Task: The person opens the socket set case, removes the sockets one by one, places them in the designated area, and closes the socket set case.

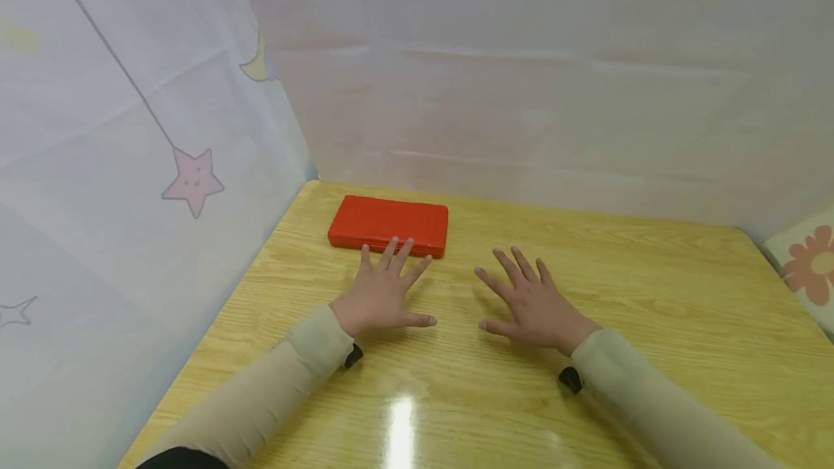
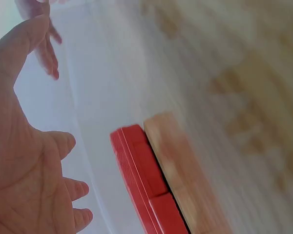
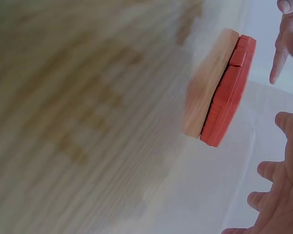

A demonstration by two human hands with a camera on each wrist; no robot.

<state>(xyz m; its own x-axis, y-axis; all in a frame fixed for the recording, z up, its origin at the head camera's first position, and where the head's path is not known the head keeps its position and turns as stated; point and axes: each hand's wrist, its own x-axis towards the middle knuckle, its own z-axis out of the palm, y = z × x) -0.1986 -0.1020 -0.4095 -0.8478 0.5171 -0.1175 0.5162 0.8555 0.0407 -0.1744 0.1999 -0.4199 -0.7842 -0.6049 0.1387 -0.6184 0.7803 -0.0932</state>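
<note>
A flat red plastic case (image 1: pixel 389 223), closed, lies near the back left of the wooden table. My left hand (image 1: pixel 381 295) is held just in front of it, fingers spread; in the head view its fingertips overlap the case's front edge, while the left wrist view shows a gap between that hand (image 2: pixel 29 165) and the case (image 2: pixel 146 180). To the right, my right hand (image 1: pixel 537 306) hovers over the table with its fingers spread and nothing in it. The right wrist view shows the case (image 3: pixel 229 92) beyond that hand (image 3: pixel 283 190).
The light wooden table (image 1: pixel 651 295) runs up to a pale cloth wall (image 1: pixel 489 93) at the back. Another cloth with a pink star (image 1: pixel 193 181) hangs along the left side. A flower-patterned cloth (image 1: pixel 811 263) is at the right edge.
</note>
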